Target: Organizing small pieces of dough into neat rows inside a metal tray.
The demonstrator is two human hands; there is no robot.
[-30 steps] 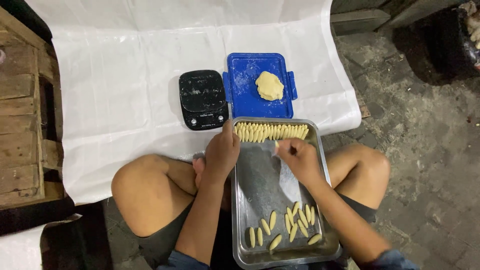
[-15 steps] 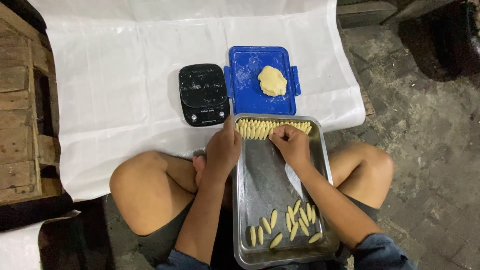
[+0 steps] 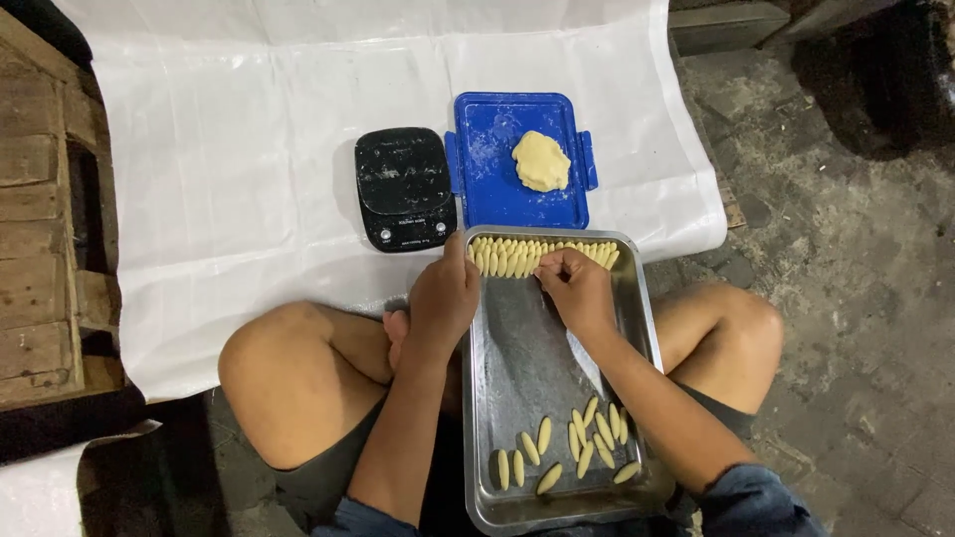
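Metal tray [image 3: 527, 348]: far-end row of dough pieces [image 3: 517, 256] is pinched by right hand [image 3: 579, 290]; rim is gripped by left hand [image 3: 443, 298]; loose pieces [image 3: 572, 447] lie at near end.

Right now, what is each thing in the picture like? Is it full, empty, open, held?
metal tray: mostly bare, dough pieces at both ends
row of dough pieces: packed side by side along the far edge
loose dough pieces: scattered at the near end
blue lid: lying flat, dusted with flour
dough lump: resting on the blue lid
black scale: nothing on it
left hand: on the tray's left rim
right hand: fingertips at the row
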